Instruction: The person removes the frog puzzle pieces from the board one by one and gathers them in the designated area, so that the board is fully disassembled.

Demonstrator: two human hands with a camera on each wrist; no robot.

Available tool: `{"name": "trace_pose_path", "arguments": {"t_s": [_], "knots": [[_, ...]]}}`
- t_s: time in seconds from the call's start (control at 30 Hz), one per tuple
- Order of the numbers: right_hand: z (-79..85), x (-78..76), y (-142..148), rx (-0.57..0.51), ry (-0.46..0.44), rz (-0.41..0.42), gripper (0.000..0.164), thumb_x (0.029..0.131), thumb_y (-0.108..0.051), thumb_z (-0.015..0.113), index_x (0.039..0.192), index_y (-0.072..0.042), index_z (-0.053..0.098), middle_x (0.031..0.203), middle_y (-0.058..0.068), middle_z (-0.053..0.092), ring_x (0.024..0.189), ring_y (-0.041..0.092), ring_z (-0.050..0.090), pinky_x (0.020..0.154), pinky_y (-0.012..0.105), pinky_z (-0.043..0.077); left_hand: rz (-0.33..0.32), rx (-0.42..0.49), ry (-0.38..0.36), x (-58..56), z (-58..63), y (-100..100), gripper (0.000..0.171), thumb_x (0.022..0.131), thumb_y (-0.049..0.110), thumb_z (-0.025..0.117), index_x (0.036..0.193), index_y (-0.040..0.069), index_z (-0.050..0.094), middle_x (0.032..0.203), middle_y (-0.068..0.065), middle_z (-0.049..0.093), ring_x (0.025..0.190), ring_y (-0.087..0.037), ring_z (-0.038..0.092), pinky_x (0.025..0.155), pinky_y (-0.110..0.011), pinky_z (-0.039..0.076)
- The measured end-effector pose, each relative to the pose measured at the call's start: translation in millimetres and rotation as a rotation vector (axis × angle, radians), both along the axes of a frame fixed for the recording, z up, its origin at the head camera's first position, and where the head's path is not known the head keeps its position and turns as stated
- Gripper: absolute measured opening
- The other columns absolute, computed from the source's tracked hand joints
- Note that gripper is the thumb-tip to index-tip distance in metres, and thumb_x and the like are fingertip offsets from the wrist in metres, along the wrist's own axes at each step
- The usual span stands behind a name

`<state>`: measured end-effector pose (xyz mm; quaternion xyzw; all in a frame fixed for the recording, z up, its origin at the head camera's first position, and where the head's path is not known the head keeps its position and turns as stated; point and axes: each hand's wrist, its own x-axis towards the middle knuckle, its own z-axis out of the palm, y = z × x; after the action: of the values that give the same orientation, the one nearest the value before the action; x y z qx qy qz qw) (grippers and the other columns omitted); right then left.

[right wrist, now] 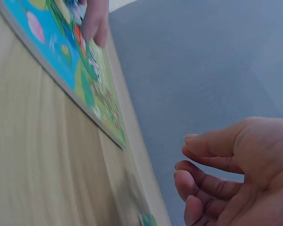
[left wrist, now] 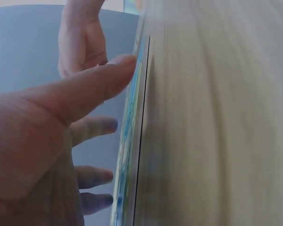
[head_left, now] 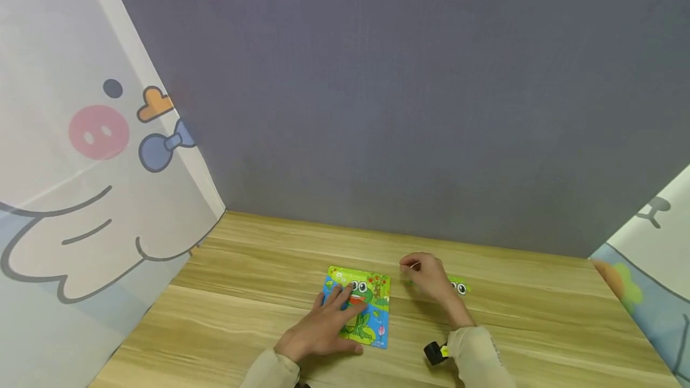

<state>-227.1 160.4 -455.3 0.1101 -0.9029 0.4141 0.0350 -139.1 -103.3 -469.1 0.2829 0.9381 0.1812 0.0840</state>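
Note:
A square puzzle board (head_left: 381,310) with a green frog picture lies on the wooden table. Across its left part my left hand (head_left: 323,327) rests with fingers spread; in the left wrist view its thumb (left wrist: 104,82) reaches the board's edge. My right hand (head_left: 428,277) hovers right of the board, over small colourful pieces. In the right wrist view its fingers (right wrist: 214,186) are loosely bent, the thumb near the index finger, and I see nothing held between them. A piece with frog eyes (head_left: 459,286) shows beside the right wrist; others are partly hidden under the hand.
A grey panel (head_left: 377,106) rises behind the wooden table (head_left: 259,268). Cartoon-printed walls (head_left: 97,196) stand at the left and right. A black wrist device (head_left: 433,352) sits by the right sleeve.

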Motion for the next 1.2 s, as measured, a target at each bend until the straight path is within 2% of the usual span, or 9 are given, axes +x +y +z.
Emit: {"name": "trace_pose_path", "arguments": {"t_s": [0.17, 0.33, 0.43, 0.53, 0.73, 0.93, 1.2], "knots": [[-8.1, 0.3, -20.1, -0.016, -0.023, 0.013, 0.009, 0.091, -0.007, 0.070, 0.098, -0.005, 0.076, 0.092, 0.005, 0.075, 0.079, 0.011, 0.062, 0.070, 0.027, 0.051, 0.000, -0.030, 0.007, 0.8, 1.4, 5.0, 0.077, 0.084, 0.057, 0.072, 0.151, 0.030, 0.044, 0.166, -0.019, 0.025, 0.151, -0.048, 0.026, 0.114, -0.072, 0.029], [-15.3, 1.2, -36.1, -0.038, -0.052, 0.085, 0.009, 0.092, -0.007, 0.068, 0.098, -0.007, 0.075, 0.091, 0.003, 0.074, 0.078, 0.010, 0.062, 0.067, 0.025, 0.050, 0.003, -0.066, 0.015, -0.7, -1.3, 7.3, 0.078, 0.083, 0.060, 0.071, 0.151, 0.031, 0.044, 0.166, -0.018, 0.024, 0.151, -0.047, 0.026, 0.114, -0.071, 0.030], [-19.7, 2.1, -41.2, -0.018, -0.036, 0.139, 0.009, 0.093, -0.008, 0.068, 0.098, -0.008, 0.075, 0.092, 0.002, 0.074, 0.080, 0.009, 0.062, 0.069, 0.025, 0.051, 0.003, -0.085, 0.017, -1.0, -1.9, 7.9, 0.079, 0.083, 0.060, 0.071, 0.151, 0.032, 0.044, 0.166, -0.017, 0.025, 0.152, -0.046, 0.027, 0.114, -0.070, 0.030], [-23.6, 3.3, -43.9, 0.003, -0.013, 0.180, 0.009, 0.093, -0.009, 0.068, 0.098, -0.009, 0.075, 0.092, 0.001, 0.074, 0.080, 0.009, 0.062, 0.070, 0.024, 0.051, 0.004, -0.101, 0.017, -0.5, -1.4, 7.8, 0.079, 0.083, 0.060, 0.071, 0.151, 0.032, 0.044, 0.167, -0.017, 0.025, 0.152, -0.045, 0.026, 0.114, -0.069, 0.031], [-30.6, 6.3, -46.2, 0.035, 0.014, 0.207, 0.010, 0.092, -0.009, 0.068, 0.098, -0.011, 0.076, 0.096, 0.002, 0.072, 0.076, 0.005, 0.058, 0.065, 0.021, 0.048, -0.001, -0.121, 0.020, -0.1, -1.9, 7.0, 0.078, 0.084, 0.059, 0.071, 0.152, 0.033, 0.043, 0.167, -0.016, 0.024, 0.152, -0.044, 0.026, 0.115, -0.069, 0.030], [-32.9, 8.4, -47.3, 0.065, 0.012, 0.254, 0.012, 0.091, -0.010, 0.070, 0.102, -0.011, 0.076, 0.104, 0.005, 0.067, 0.078, 0.007, 0.051, 0.069, 0.021, 0.043, 0.001, -0.125, 0.005, 0.5, -1.4, 6.2, 0.079, 0.084, 0.059, 0.070, 0.153, 0.033, 0.042, 0.168, -0.016, 0.022, 0.154, -0.044, 0.023, 0.116, -0.069, 0.028], [-31.8, 12.3, -48.1, 0.115, 0.058, 0.322, 0.020, 0.088, -0.014, 0.075, 0.108, -0.010, 0.076, 0.105, 0.005, 0.061, 0.090, 0.016, 0.056, 0.075, 0.027, 0.045, -0.007, -0.127, 0.000, 0.1, -1.0, 4.9, 0.079, 0.085, 0.059, 0.070, 0.153, 0.033, 0.041, 0.168, -0.015, 0.020, 0.154, -0.044, 0.022, 0.116, -0.069, 0.027]]}}
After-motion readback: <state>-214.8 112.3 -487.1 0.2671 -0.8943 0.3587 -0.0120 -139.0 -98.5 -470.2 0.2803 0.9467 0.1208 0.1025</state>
